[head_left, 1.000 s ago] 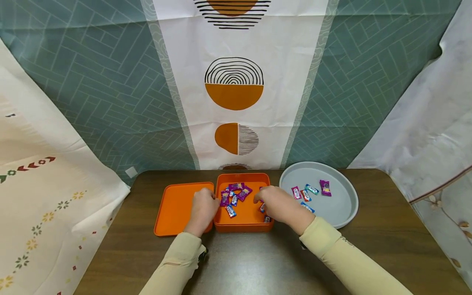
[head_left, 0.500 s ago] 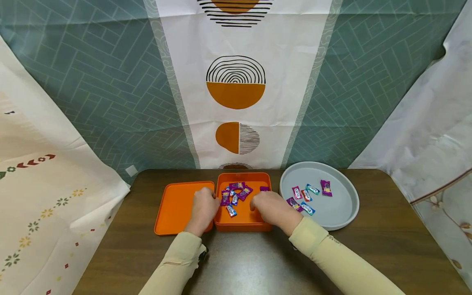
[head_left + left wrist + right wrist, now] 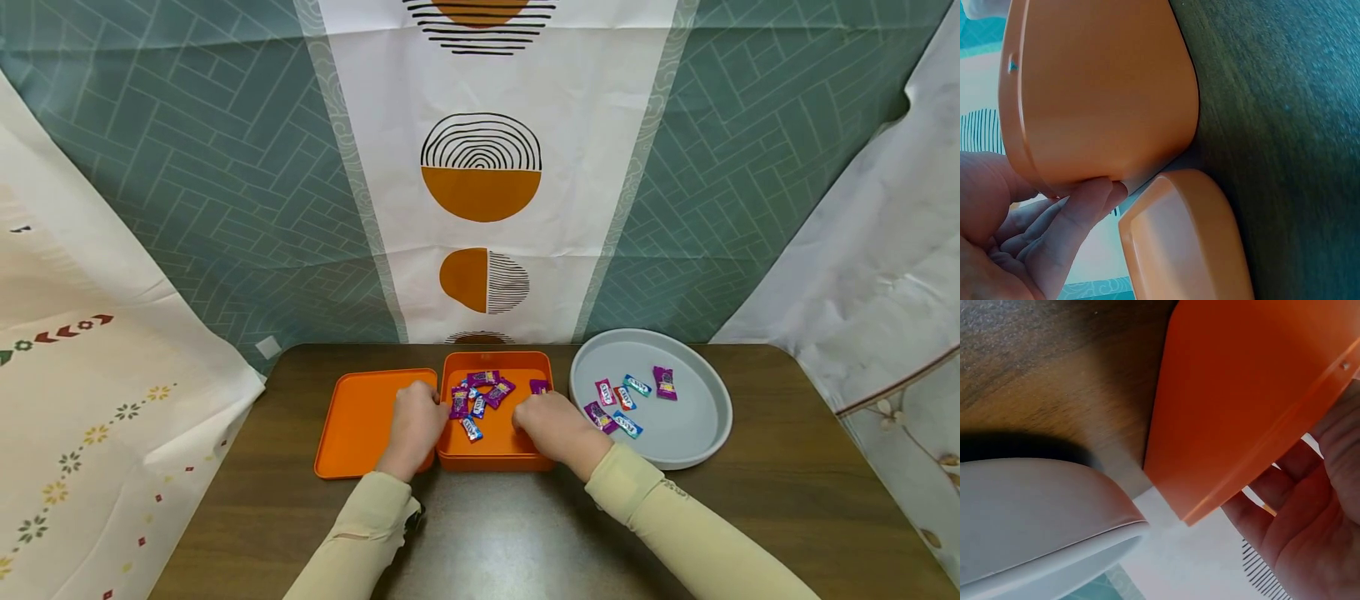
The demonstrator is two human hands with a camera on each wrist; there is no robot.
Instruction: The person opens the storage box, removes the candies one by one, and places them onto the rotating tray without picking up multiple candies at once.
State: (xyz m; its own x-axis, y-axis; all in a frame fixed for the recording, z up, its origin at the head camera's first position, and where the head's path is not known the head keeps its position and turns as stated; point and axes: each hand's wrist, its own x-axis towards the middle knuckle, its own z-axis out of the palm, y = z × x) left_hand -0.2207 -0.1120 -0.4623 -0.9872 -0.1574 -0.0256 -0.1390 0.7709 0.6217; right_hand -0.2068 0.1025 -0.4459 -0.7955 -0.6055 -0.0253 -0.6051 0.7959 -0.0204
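An orange plastic box [image 3: 495,463] with several wrapped candies [image 3: 483,404] in it stands at the middle of the table. My left hand [image 3: 414,425] grips its left wall, the thumb [image 3: 1079,219] against the outside and the other fingers over the rim. Across the right rim reaches my right hand [image 3: 555,423], fingers bent down inside the box. From the right wrist view the box wall hides those fingertips, so I cannot tell whether they hold a candy. A purple-wrapped candy [image 3: 539,387] shows just beyond this hand.
Right of the box stands a round grey tray [image 3: 686,437] with several candies, among them a purple one [image 3: 664,383]. Left of it lies the orange lid [image 3: 360,425], close to the box. A patterned cloth [image 3: 480,83] hangs behind the wooden table [image 3: 787,467].
My right hand has shifted a little left, deeper over the box, covering two candies near the right wall. A purple candy on the tray shows from behind the wrist. My left hand keeps its grip.
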